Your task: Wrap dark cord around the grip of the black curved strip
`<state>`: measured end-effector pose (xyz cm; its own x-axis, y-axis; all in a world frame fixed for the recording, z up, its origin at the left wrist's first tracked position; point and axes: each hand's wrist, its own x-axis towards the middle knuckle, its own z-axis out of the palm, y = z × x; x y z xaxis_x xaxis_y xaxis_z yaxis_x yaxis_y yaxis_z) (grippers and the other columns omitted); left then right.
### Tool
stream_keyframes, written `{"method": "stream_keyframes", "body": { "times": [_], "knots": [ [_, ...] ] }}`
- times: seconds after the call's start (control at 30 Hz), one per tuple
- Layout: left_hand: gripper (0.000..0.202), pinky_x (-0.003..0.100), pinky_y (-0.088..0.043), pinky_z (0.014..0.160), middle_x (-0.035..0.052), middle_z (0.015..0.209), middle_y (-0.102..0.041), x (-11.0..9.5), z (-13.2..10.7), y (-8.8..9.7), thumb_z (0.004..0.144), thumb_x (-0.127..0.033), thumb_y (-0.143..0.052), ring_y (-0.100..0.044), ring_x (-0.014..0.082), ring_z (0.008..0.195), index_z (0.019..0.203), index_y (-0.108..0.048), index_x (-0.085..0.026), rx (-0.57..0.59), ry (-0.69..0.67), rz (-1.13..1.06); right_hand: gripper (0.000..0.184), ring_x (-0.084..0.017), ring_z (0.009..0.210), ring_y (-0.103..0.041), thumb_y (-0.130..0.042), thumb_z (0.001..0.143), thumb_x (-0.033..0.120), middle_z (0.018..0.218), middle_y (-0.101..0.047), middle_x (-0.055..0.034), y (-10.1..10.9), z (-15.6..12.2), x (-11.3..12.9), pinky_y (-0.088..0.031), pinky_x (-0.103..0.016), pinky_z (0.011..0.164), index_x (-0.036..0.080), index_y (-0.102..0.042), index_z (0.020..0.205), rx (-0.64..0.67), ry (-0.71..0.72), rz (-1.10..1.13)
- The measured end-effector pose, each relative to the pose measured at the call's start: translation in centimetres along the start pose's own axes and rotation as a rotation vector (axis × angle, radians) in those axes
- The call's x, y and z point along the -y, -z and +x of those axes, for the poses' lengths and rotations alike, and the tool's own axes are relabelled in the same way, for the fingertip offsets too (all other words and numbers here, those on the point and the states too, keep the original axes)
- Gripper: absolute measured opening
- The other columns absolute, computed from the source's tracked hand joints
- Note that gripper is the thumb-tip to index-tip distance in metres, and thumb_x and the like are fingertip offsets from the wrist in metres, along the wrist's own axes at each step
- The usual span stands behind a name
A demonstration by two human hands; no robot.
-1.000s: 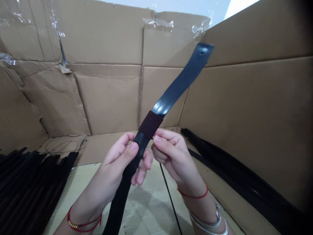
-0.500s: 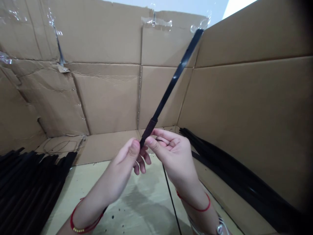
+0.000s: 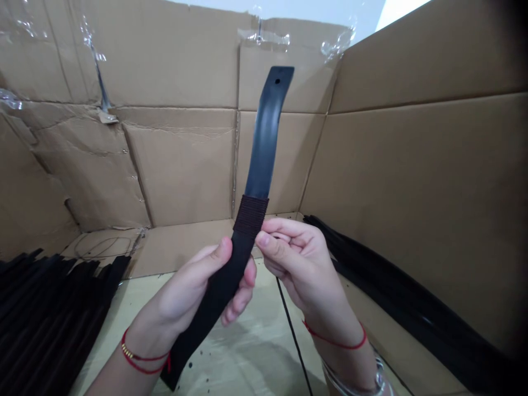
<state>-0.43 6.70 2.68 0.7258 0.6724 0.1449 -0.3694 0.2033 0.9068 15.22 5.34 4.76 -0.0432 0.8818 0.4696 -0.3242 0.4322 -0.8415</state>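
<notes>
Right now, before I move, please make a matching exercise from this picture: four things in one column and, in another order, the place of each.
1. Brown thread wrap
2. Small hole
3. Silver bangle
4. Pile of black strips

A. On the right wrist
B. Near the top end of the held strip
C. Low at the far left of the view
D. Around the held strip, just above the left hand

Right pairs: 1-D, 2-B, 3-A, 4-C

Looks like a makeshift workshop or piecework station: taped cardboard walls (image 3: 185, 165) around a pale board (image 3: 256, 357), with many black strips (image 3: 49, 313) piled on both sides.
</notes>
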Motion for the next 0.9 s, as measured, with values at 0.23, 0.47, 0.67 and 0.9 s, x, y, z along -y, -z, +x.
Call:
{"method": "stream_keyframes", "body": {
  "times": [0.23, 0.47, 0.67, 0.9],
  "knots": [
    [0.040, 0.012, -0.037, 0.041, -0.0033, 0.050, -0.052, 0.6, 0.6, -1.4, 0.093, -0.052, -0.050, -0.046, 0.0048, 0.040, 0.081, -0.055, -0.014, -0.295, -0.157, 0.205, 0.019, -0.003, 0.039, -0.024, -0.074, 0.077, 0.027, 0.046, -0.042, 0.0067, -0.9, 0.2, -0.9, -0.013, -0.019, 0.036, 0.010, -0.066, 0.080, -0.147, 0.037, -0.151],
    [0.039, 0.011, -0.024, 0.028, -0.0076, 0.040, -0.035, 0.5, 0.0, -0.4, 0.095, -0.046, -0.046, -0.028, 0.0029, 0.026, 0.071, -0.052, -0.016, 0.136, 0.056, -0.156, 0.033, -0.002, 0.041, -0.018, -0.078, 0.074, 0.038, 0.049, -0.038, 0.0070, 0.5, 0.5, -0.8, -0.013, -0.017, 0.039, 0.013, -0.070, 0.095, 0.270, -0.241, 0.141],
    [0.045, 0.015, -0.039, 0.038, -0.0028, 0.050, -0.050, 0.2, -0.4, -0.5, 0.097, -0.056, -0.033, -0.046, 0.0070, 0.037, 0.091, -0.054, -0.016, 0.200, 0.078, -0.028, 0.025, -0.005, 0.042, -0.037, -0.077, 0.076, 0.036, 0.055, -0.054, -0.0010, 0.1, -0.1, -0.5, -0.025, -0.017, 0.039, 0.013, -0.073, 0.085, 0.198, -0.127, 0.076],
    [0.048, 0.023, -0.048, 0.066, -0.0031, 0.081, -0.064, 0.7, -0.2, -1.9, 0.095, -0.042, -0.052, -0.062, 0.0127, 0.073, 0.137, -0.030, -0.034, -0.532, -0.467, 0.918, 0.019, -0.003, 0.044, -0.018, -0.075, 0.079, 0.031, 0.052, -0.032, 0.0068, -0.4, 0.4, -1.0, -0.013, -0.017, 0.038, 0.012, -0.071, 0.081, -0.048, -0.054, 0.012]
  ]
}}
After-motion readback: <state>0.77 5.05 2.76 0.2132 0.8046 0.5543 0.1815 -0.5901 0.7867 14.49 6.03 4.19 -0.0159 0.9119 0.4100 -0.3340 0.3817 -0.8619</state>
